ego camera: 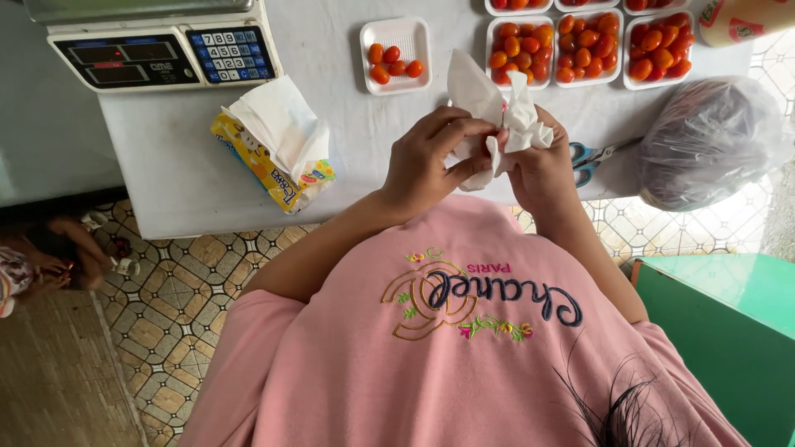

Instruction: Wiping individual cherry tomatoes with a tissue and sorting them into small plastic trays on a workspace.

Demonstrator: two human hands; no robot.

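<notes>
A crumpled white tissue (489, 103) is held between both hands above the near edge of the white table (207, 178). My left hand (435, 157) grips its lower part with fingers closed. Beside it, my right hand (542, 165) pinches the tissue from the other side. Whatever may lie inside the tissue is hidden. Beyond the hands stands a white foam tray (396, 37) with a few cherry tomatoes. Three fuller trays of cherry tomatoes (588, 45) sit to its right.
A yellow tissue pack (273, 161) with a sheet sticking out lies at the left. A digital scale (161, 54) stands at the back left. Blue-handled scissors (590, 157) and a clear plastic bag (708, 141) lie at the right. A green surface (729, 331) is lower right. A person's feet (79, 248) rest on the tiled floor.
</notes>
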